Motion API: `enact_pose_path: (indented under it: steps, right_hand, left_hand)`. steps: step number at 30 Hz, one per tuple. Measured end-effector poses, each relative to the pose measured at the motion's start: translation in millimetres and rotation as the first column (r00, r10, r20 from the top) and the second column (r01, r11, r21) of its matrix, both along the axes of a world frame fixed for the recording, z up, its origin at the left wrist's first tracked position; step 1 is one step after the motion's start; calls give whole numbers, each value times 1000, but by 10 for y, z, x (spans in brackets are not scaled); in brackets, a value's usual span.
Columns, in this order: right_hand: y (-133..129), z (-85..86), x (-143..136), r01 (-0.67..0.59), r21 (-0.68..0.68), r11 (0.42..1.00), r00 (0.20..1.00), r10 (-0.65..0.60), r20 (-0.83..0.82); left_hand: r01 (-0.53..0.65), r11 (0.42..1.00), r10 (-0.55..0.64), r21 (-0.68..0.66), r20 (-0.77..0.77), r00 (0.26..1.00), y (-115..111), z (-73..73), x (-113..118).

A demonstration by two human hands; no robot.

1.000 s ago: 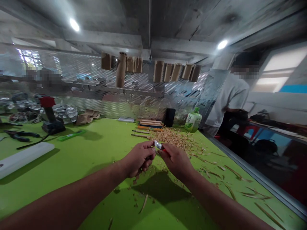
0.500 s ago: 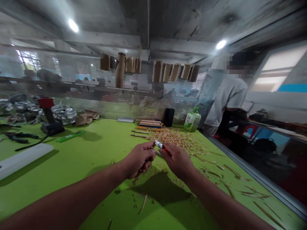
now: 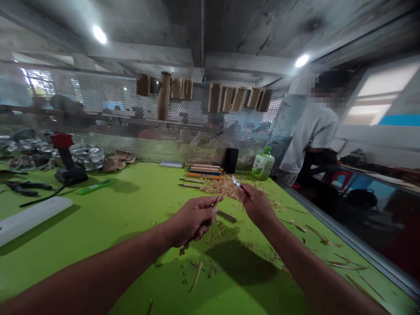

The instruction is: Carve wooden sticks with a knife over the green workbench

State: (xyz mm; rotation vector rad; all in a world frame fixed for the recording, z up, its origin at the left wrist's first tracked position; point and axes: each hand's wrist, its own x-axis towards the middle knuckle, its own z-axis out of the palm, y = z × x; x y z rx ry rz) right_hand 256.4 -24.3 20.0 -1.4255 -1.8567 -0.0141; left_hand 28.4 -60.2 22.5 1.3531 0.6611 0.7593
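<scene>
My left hand (image 3: 195, 218) is closed around a thin, pale strip of wood or bamboo (image 3: 223, 192), whose far end points up and to the right. My right hand (image 3: 257, 203) grips a small knife (image 3: 236, 182) with its bright blade pointing up and to the left. The blade is apart from the strip, a little to its right. Beneath the hands lies a dark flat stick (image 3: 227, 216), its left end hidden by my left hand. Behind the hands is a heap of pale shavings (image 3: 213, 186).
On the green table (image 3: 131, 205) stand a cordless drill (image 3: 64, 151), a black upright phone-like slab (image 3: 231, 160) and a green bottle (image 3: 262, 165). Pliers (image 3: 26, 188), a green-handled tool (image 3: 96, 187) and a long white block (image 3: 36, 218) lie left. A person (image 3: 311, 131) stands at right.
My right hand has moved the knife up and to the right, off the strip's end. The strip and the dark stick on the table now show more clearly. My left hand has barely moved.
</scene>
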Motion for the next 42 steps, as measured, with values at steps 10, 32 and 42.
enact_pose_path:
  steps: [10,32,42]
  right_hand:
    - [-242,-79,-268,-210,22,977,976,209,53]
    - [-75,0,-31,-30,78,997,998,34,-46]
    - [-291,-71,-320,-212,7,977,965,208,161]
  left_hand:
    - [-70,995,78,-74,118,990,50,24,-1]
    - [58,994,-47,-97,109,993,-63,78,6]
    - [9,994,5,-113,116,993,14,14,-3]
